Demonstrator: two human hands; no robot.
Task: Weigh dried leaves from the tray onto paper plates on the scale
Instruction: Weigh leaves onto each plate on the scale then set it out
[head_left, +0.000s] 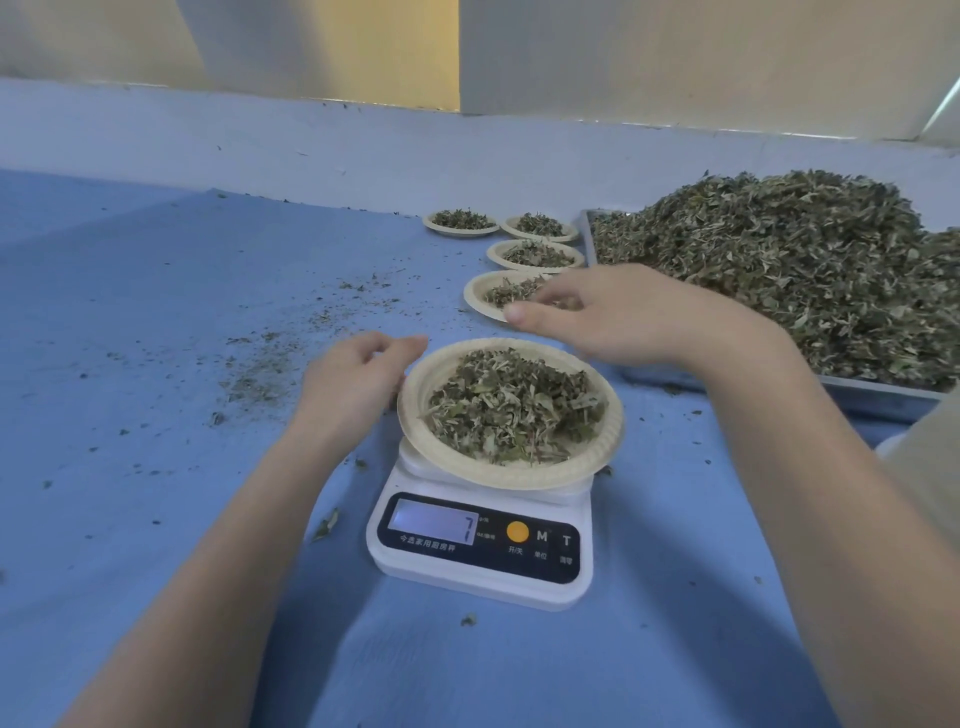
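A leaf-filled plate (511, 413) sits on the scale (480, 540), tray (883, 397) to its right, perhaps four plates (524, 254) behind.

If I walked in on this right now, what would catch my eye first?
Most likely the big heap of dried leaves piled on the tray at the right. Next, front and centre, a leaf-filled paper plate on a white scale showing 7, with the left hand at its rim and the right hand above it. Four more filled plates line up behind.
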